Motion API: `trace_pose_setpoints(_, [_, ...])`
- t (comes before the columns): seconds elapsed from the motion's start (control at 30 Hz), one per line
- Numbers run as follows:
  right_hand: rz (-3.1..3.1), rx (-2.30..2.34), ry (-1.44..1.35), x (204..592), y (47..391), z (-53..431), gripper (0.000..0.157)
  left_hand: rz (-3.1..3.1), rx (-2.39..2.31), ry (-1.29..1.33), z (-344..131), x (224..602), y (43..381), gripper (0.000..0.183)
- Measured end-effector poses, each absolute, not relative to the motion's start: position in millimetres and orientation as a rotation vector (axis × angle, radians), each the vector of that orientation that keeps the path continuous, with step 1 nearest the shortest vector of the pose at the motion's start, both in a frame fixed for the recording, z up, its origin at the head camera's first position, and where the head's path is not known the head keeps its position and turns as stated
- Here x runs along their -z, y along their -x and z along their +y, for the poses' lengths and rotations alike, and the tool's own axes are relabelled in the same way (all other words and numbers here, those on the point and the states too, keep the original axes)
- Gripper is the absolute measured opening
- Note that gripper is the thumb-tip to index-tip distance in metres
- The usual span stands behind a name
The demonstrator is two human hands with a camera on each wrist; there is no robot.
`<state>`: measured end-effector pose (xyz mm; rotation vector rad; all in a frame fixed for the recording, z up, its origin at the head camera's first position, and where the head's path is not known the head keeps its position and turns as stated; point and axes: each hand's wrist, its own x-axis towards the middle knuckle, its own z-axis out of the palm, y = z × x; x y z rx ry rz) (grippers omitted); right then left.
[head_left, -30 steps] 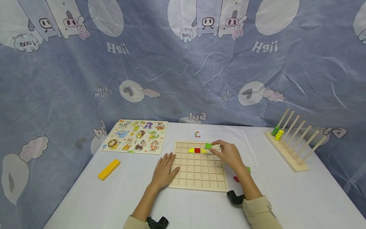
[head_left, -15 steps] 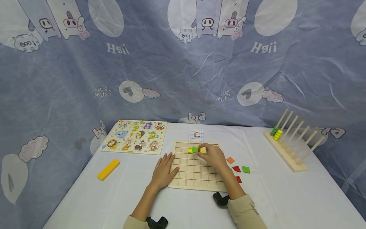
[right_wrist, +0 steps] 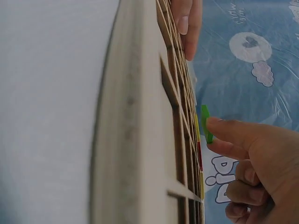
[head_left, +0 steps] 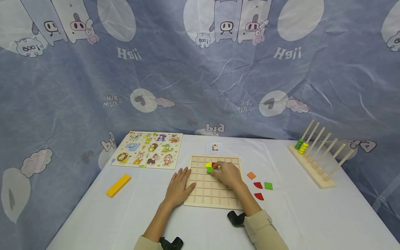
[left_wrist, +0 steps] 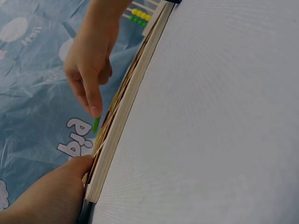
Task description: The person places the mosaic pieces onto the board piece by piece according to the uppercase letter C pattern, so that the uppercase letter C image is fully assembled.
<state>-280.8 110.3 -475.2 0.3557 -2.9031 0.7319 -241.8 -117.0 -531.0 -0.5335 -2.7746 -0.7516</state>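
A green square tile is pinched between the thumb and a finger of my right hand, just above the wooden grid board. In the right wrist view the green tile stands clear of the board's surface. Behind it in the upper rows lie a yellow tile and a red tile; the right fingers mostly cover another yellow one. My left hand rests on the board's left edge with its fingers straight, and its thumb lies over the rim in the left wrist view.
Right of the board lie an orange tile, two red tiles and a green tile. A pattern card lies behind it. An animal puzzle, a yellow bar and a bead-peg rack stand farther out.
My right hand has carried the green tile left from the board's upper right, then slightly toward me, below the yellow and red tiles. The left hand has stayed put.
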Motion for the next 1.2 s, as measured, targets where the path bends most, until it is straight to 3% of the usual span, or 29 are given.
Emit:
trace_pose_setpoints(0.83, [-2.886,-0.725,-0.470,477.3,285.0,109.1,0.032,-2.787,0.740,0.525,-117.1,527.2,239.8,0.062])
trace_pose_setpoints(1.2, [-2.846,-0.956,-0.501,463.2,264.4,156.8,0.027,-2.765,0.722,0.542,-116.3,530.0,241.4,0.062])
